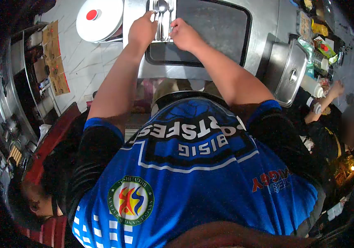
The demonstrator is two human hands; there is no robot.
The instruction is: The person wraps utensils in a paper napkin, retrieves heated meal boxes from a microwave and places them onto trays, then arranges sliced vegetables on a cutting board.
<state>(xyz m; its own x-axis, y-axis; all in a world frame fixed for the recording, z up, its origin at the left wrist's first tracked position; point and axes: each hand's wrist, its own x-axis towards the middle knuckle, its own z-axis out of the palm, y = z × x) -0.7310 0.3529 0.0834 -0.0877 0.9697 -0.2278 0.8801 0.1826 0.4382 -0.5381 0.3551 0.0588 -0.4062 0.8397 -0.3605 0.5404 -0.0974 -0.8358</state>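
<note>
A white paper napkin (164, 34) lies on the metal counter with cutlery on it. A spoon (163, 7) lies between a fork (156, 8) on its left and another fork (171, 9) on its right. My left hand (142, 29) is at the napkin's left side, its fingertips closed at the edge by the left fork. At the right side, my right hand (185, 35) has its fingers curled in a pinch on the napkin's edge, close to the right fork. My fingers partly cover both edges.
A dark panel (214, 29) is set into the metal counter (263, 16). A white round lid (102, 25) with a red knob stands at the left. A steel lid (286, 78) is at the right. Another person's hand (336, 89) is beyond, near packages and bottles.
</note>
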